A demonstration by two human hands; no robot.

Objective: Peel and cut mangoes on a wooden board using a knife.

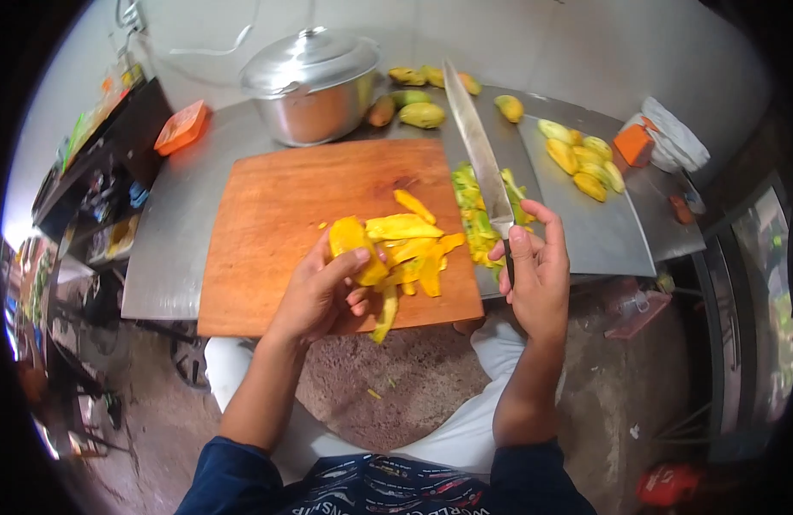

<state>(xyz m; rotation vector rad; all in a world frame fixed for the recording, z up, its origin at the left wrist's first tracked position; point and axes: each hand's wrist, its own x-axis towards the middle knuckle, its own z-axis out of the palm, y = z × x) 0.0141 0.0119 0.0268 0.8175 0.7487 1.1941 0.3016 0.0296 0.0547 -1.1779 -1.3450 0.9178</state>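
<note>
A peeled yellow mango point(356, 248) is held in my left hand point(319, 283), over the front of a wooden cutting board point(287, 212). My right hand point(531, 270) grips the black handle of a long kitchen knife point(477, 141); its blade points up and away from me. Cut yellow mango slices point(412, 248) lie in a loose pile on the board, just right of the held fruit. One strip point(386, 315) hangs below my left hand near the board's front edge. Green and yellow peels point(477, 222) are heaped beside the board, partly behind the knife.
A lidded metal pot point(312, 96) stands behind the board. Unpeeled mangoes point(422, 116) lie to its right. Several peeled mangoes point(583, 158) sit on a grey sheet point(583, 232) at the right of the metal table point(171, 238). An orange plastic basket point(182, 127) rests at back left.
</note>
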